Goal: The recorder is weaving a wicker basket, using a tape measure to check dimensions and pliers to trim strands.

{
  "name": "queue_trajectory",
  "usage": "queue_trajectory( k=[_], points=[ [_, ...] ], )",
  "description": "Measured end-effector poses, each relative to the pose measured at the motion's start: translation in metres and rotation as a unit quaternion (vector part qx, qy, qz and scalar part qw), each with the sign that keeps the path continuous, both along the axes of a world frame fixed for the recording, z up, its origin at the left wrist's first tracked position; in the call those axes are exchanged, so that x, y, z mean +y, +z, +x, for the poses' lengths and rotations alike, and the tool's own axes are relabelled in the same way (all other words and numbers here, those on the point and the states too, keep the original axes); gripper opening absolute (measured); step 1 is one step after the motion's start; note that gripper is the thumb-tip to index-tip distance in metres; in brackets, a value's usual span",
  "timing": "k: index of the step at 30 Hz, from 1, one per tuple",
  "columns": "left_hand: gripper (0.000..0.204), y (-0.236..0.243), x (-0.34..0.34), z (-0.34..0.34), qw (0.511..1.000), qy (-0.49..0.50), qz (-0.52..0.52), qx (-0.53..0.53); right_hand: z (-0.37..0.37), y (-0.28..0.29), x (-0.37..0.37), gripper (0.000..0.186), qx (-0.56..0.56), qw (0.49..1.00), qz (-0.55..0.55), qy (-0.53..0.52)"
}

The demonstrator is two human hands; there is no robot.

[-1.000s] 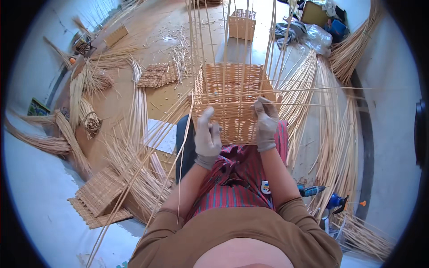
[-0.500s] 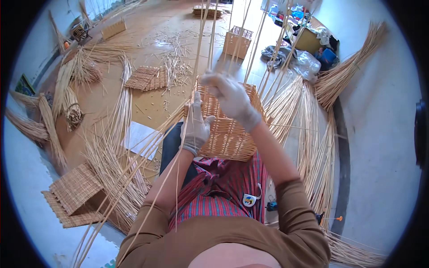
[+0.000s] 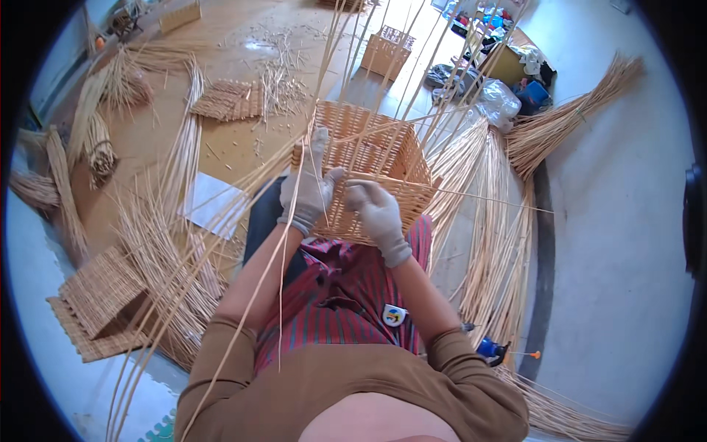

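Note:
A woven wicker basket (image 3: 340, 217) rests on my lap, tilted, with long uncut stakes rising from its rim. Both my hands wear pale gloves. My left hand (image 3: 308, 193) grips the basket's left near corner, its forefinger stretched up along the side and its thumb toward the near wall. Against the near wall, just under the rim, my right hand (image 3: 379, 217) is closed, its curled fingertips at a thin wicker strand (image 3: 490, 198) that runs out past the basket to the right. Those fingertips are partly hidden. Loose strands hang across my left forearm.
Bundles of wicker (image 3: 479, 214) lie right of me, and another bundle (image 3: 578, 110) leans on the wall. At left are loose rods (image 3: 166, 272), woven panels (image 3: 107, 295) and a white sheet (image 3: 210, 202). A finished-looking box basket (image 3: 387, 55) stands ahead, near bags and clutter.
My right hand has come down from above the basket to its near wall. A strand now runs out to the right from the rim. The view has shifted slightly; my left hand keeps its hold.

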State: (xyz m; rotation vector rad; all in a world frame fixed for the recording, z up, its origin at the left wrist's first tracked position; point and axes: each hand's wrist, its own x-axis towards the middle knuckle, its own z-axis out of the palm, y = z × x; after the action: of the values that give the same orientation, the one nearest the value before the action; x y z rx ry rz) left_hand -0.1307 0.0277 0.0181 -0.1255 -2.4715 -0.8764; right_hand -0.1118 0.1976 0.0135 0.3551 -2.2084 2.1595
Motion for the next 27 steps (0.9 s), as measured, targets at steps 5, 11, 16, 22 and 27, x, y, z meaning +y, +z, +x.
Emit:
queue_trajectory(
  k=[5, 11, 16, 22, 27],
  points=[
    [0.068, -0.003, -0.002, 0.006, 0.998, -0.006, 0.008, 0.059, -0.016, 0.014, 0.054, 0.031, -0.015, 0.961, -0.255, -0.111],
    [0.061, -0.006, -0.008, -0.001, 0.98, -0.105, 0.133, -0.106, -0.01, 0.011, 0.037, 0.015, 0.008, 0.955, -0.214, -0.206],
    [0.024, -0.004, 0.001, -0.01, 0.97, -0.102, 0.19, -0.116, -0.042, 0.041, 0.018, 0.009, 0.194, 0.965, -0.006, -0.177],
    [0.024, -0.01, 0.013, -0.018, 0.967, 0.004, 0.215, -0.137, -0.103, 0.094, -0.014, 0.072, 0.263, 0.951, 0.14, -0.086],
    [0.054, 0.0, 0.026, -0.004, 0.979, 0.023, 0.132, 0.15, -0.024, 0.0, 0.052, 0.028, 0.127, 0.952, -0.185, -0.208]
  ],
)
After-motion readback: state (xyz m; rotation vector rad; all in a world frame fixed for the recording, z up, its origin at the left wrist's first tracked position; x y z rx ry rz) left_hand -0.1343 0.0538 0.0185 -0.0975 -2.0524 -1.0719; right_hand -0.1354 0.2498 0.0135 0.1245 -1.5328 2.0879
